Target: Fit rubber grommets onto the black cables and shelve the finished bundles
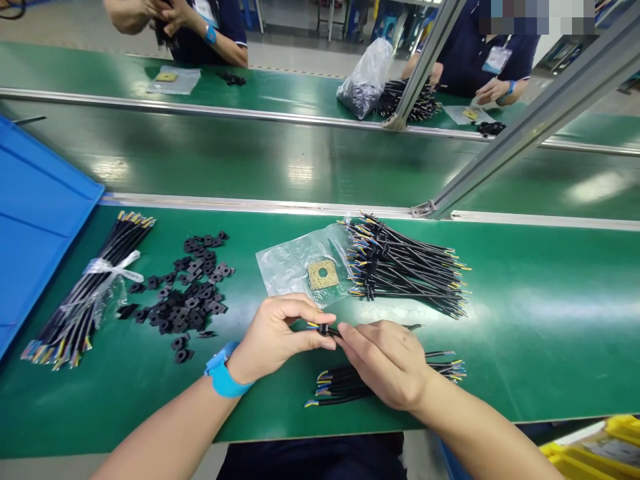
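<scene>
My left hand (277, 337) pinches a small black plastic part (323, 328) that sits on the end of a black cable with coloured wire tips. My right hand (387, 360) grips that cable just right of the part, its fingers closed round it. Both hands hover over the green table (525, 333) near its front edge. A few loose cables (345, 385) lie under my right hand. A heap of small black parts (187, 293) is to the left, and a large pile of cables (405, 267) lies beyond my hands.
A tied cable bundle (90, 293) lies at the left beside a blue tray (35, 220). A clear bag with a tan square pad (320, 275) lies behind my hands. Two people work across the belt (300, 160). A yellow bin (600, 447) is at bottom right.
</scene>
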Demonstrator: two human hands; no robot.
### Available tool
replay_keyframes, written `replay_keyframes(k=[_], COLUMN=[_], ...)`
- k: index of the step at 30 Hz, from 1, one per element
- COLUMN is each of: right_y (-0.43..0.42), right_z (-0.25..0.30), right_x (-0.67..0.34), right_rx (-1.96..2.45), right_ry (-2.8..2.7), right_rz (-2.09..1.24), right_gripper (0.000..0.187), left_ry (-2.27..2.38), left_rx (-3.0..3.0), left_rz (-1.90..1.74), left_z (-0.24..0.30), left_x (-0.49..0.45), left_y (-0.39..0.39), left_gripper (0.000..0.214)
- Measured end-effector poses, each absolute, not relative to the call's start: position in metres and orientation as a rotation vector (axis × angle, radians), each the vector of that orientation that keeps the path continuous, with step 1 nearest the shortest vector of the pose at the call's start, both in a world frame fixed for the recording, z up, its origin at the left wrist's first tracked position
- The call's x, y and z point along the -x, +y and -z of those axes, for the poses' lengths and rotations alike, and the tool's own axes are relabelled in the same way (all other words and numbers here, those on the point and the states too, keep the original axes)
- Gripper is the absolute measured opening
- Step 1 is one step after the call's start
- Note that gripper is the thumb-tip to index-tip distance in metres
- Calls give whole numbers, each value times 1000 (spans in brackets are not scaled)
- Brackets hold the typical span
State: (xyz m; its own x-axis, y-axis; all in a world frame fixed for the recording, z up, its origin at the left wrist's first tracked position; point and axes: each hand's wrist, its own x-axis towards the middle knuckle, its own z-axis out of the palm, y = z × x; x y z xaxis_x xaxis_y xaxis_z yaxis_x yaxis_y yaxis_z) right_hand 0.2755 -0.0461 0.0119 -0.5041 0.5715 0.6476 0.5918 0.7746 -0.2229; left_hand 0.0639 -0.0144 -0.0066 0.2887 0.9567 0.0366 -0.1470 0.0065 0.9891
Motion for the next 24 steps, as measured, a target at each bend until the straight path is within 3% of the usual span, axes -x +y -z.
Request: replay_keyframes(k=[2, 5, 11, 15, 20, 24], right_y=[-47, -47, -42, -41, -43, -43], right_z=[-10, -10, -20, -24, -21, -15], right_x=[-274, -270, -270, -270, -267, -267], right_rx=[860, 943, 955, 987, 1011, 1085], right_ry=[-2243, -2173, -2057, -1986, -1965, -2070], right_rz=[-9, -329, -1064, -1358, -1437, -931], right_gripper=[22, 12, 35, 45, 50, 35], left_ry=[865, 791, 688, 669, 643, 763], left_rx=[-1230, -1314, -1387, -1353, -1384, -1421], left_rz=[-1076, -1045, -883, -805, -747, -790], left_z=[7, 7, 4, 5, 10, 10], left_x=[-65, -62, -55, -53, -50, -53], left_y=[-16, -15, -11, -11, -10, -10], left_gripper=[24, 23, 21, 21, 23, 18])
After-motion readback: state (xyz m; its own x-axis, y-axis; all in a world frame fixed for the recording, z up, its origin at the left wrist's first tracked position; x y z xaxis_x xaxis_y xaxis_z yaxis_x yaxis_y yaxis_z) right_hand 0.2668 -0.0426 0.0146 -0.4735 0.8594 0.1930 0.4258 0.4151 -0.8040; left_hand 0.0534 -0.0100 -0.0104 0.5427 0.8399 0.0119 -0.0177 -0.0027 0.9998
